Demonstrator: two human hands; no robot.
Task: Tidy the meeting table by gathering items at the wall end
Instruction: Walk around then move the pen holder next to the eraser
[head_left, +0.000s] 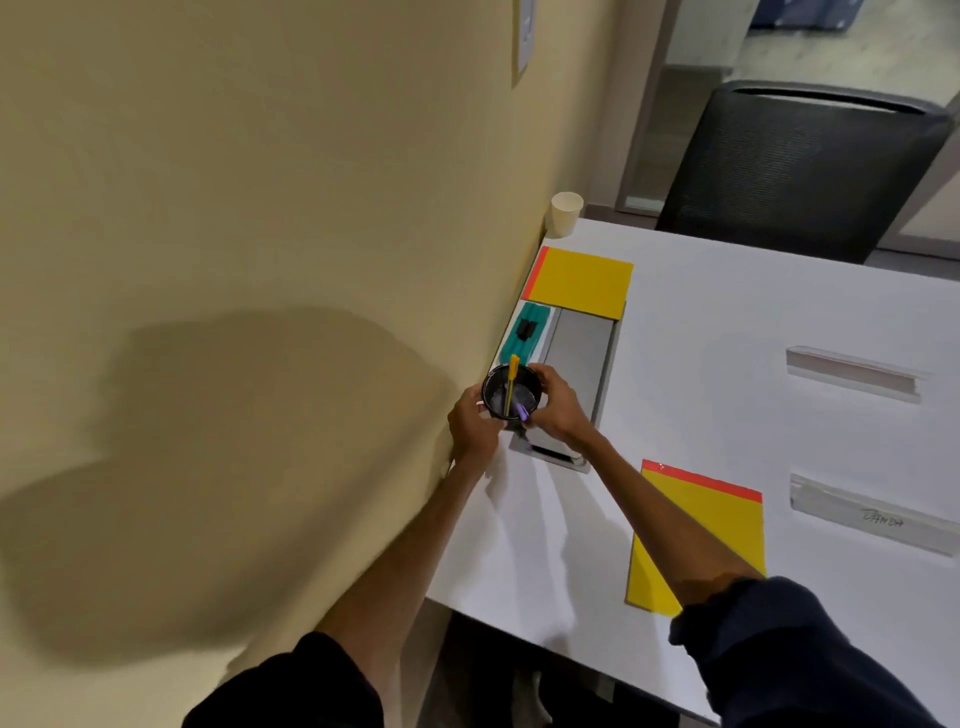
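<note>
A black pen cup (511, 391) with a yellow pen and a purple marker in it is at the wall end of the white table (701, 415). My left hand (472, 423) grips its left side and my right hand (556, 408) grips its right side. Just beyond the cup lies a teal eraser (523, 335) with a black clip on it. A yellow notepad (582, 280) lies against the wall farther along. A second yellow notepad (722, 525) lies nearer me, partly under my right forearm. Two clear name-card holders (852, 371) (878, 519) lie at the right.
A grey cable-box lid (579, 358) is set into the table beside the cup. A paper cup (565, 214) stands at the far corner by the beige wall (260, 260). A black mesh chair (795, 171) stands behind the table's far edge.
</note>
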